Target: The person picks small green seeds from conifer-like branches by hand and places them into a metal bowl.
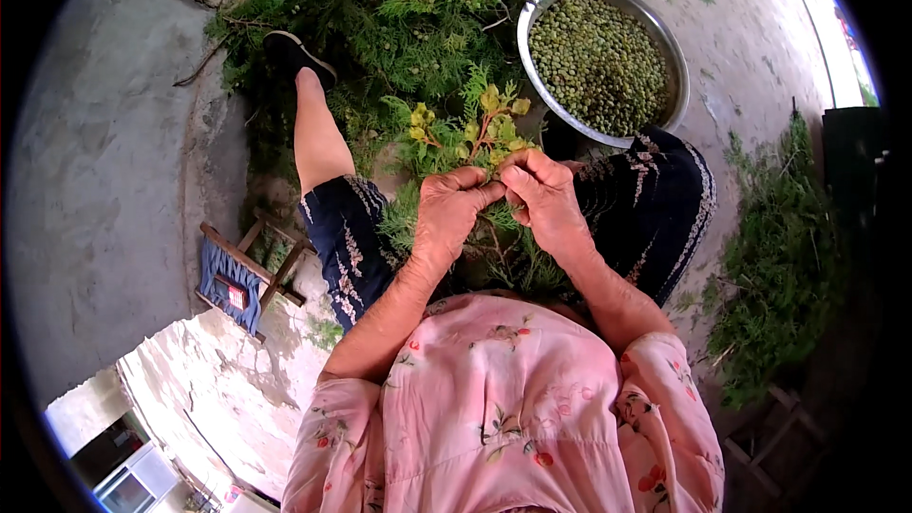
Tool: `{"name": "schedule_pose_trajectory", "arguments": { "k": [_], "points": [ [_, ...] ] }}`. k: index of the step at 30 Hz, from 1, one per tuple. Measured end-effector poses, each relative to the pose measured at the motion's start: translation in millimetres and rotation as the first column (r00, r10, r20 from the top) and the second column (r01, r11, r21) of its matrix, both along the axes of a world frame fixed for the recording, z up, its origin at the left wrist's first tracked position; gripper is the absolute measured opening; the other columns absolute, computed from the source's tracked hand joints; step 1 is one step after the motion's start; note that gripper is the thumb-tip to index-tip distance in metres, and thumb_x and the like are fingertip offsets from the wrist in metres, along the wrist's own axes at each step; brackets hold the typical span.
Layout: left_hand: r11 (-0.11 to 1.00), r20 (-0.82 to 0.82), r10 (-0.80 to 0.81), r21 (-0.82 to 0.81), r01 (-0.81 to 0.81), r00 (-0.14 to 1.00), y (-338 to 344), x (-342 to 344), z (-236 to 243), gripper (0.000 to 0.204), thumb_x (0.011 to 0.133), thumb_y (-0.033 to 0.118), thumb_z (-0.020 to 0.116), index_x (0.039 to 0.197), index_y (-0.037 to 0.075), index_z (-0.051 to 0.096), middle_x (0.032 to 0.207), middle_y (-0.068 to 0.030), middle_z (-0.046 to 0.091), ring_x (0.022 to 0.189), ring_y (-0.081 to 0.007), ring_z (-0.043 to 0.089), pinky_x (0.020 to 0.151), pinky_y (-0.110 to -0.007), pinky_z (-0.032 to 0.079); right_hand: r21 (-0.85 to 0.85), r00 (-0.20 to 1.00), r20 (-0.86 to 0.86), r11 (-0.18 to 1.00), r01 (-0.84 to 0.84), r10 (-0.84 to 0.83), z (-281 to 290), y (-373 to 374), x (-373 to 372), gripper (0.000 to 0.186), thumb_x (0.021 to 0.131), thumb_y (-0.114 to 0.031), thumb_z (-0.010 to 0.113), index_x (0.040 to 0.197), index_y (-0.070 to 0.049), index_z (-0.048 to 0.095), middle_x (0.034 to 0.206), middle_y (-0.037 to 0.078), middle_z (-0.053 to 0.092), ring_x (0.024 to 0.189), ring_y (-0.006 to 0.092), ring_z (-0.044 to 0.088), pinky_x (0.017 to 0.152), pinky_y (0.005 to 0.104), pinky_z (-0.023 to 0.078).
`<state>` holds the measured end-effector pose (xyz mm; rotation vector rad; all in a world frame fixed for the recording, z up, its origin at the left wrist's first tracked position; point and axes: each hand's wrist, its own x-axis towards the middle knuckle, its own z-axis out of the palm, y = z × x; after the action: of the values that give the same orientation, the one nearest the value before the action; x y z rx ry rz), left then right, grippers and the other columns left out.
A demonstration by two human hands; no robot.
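Over my lap, both hands meet at a green conifer sprig [494, 128] that bears yellow-green cones on reddish stems. My left hand [449, 212] is closed, thumb and fingers pinching the sprig's stem. Fingers bent in a pinch, my right hand [546, 198] works at the same stem, its tips almost touching the left thumb. Whatever lies between the right fingertips is too small to make out. Just beyond the right hand stands a round metal basin [679, 85], holding a heap of small green cones.
A large pile of cut conifer branches [399, 19] covers the ground ahead, around my left foot. More branches [774, 256] lie at the right. To the left stands a small wooden folding stool [249, 271] with a blue cloth seat, beside a raised concrete surface [100, 152].
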<state>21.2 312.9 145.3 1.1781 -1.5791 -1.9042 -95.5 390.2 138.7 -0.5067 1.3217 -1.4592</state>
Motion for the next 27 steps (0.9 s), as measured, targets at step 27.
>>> {"name": "schedule_pose_trajectory", "arguments": {
  "k": [27],
  "points": [
    [0.997, 0.119, -0.019, -0.078, 0.028, 0.993, -4, 4, -2, 0.010, 0.072, 0.008, 0.064, 0.075, -0.002, 0.065, 0.063, 0.0036, 0.055, 0.058, -0.0035, 0.042, 0.056, -0.020, 0.035, -0.047, 0.528, -0.849, 0.995, -0.091, 0.008, 0, -20, -36, 0.030, 0.070, -0.023, 0.071, 0.093, -0.005, 0.064, 0.071, 0.011, 0.049, 0.067, 0.0251, 0.053, 0.059, 0.0328, 0.042]
  ]
}}
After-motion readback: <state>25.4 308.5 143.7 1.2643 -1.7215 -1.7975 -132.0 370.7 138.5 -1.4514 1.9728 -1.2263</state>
